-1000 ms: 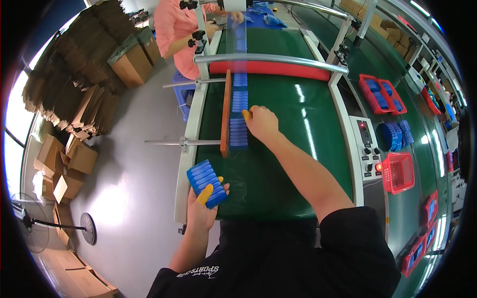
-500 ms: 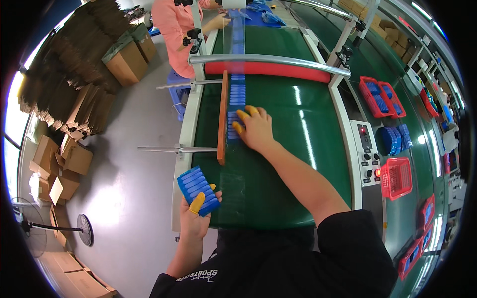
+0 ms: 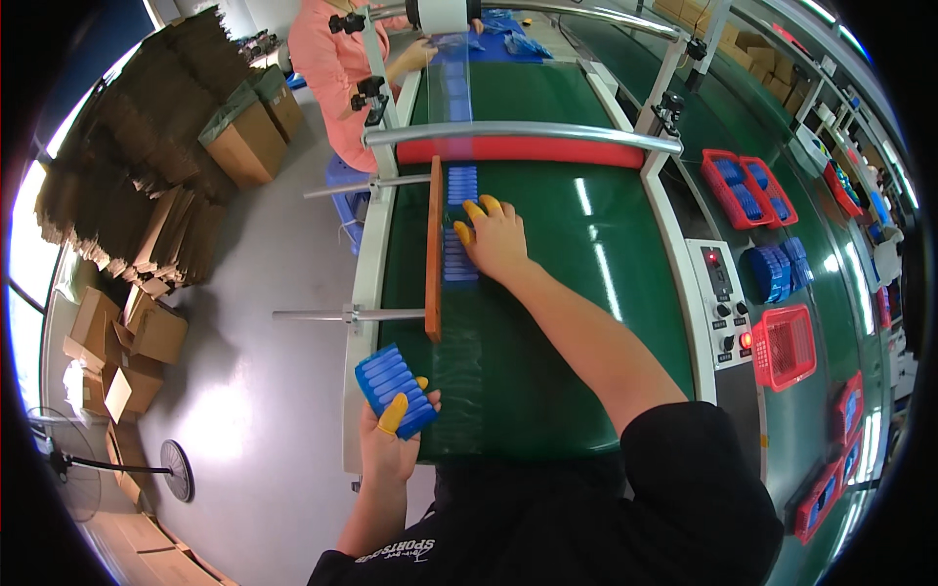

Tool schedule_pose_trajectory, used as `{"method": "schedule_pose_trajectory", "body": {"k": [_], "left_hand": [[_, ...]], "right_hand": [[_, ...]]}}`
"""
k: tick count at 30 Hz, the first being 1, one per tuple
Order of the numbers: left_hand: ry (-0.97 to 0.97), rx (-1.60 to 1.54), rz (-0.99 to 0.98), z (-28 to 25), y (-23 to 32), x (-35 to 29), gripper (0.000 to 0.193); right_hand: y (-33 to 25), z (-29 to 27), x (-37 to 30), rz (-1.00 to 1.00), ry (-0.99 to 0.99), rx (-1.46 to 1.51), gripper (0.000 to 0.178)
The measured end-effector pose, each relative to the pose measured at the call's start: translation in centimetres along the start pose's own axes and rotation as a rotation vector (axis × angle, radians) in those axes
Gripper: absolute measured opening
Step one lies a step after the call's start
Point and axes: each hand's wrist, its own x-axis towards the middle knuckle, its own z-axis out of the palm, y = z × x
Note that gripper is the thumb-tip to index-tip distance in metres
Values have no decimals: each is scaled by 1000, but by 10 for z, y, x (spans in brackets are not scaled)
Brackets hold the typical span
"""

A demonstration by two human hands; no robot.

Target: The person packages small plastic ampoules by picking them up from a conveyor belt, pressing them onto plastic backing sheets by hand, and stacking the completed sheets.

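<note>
My left hand [image 3: 391, 439], with a yellow fingertip cover, holds a stack of blue ribbed plastic pieces [image 3: 394, 388] at the near left edge of the green conveyor belt [image 3: 567, 322]. My right hand [image 3: 495, 237], also with yellow fingertip covers, rests flat on a row of blue pieces [image 3: 459, 230] lying on the belt under a clear film strip [image 3: 451, 68], right of a wooden guide rail [image 3: 434, 249]. Its fingers lie spread over the row.
A person in a pink top [image 3: 337, 73] works at the belt's far end. Red baskets of blue parts [image 3: 743, 186] and a control panel [image 3: 725, 303] sit to the right. Cardboard boxes [image 3: 244, 137] and flattened cartons [image 3: 127, 332] stand on the floor at left, with a fan [image 3: 117, 469].
My right hand has slid back along the belt toward me over the blue row. My left hand with its stack stays about where it was.
</note>
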Motion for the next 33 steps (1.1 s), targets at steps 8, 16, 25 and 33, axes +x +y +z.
{"method": "schedule_pose_trajectory", "body": {"k": [8,16,25,33], "left_hand": [[30,-11,10,-5,-1,1,34],[-15,-51,50,8,14,-3,33],[-48,-80,-5,13,13,-8,31],[-51,-23,8,14,11,-12,34]], "right_hand": [[14,21,35,17,-164,-150,45],[39,13,40,-45,113,176,41],[22,-25,-8,-214,-58,-38,42],[6,-6,-21,-185,-171,-80,46]]}}
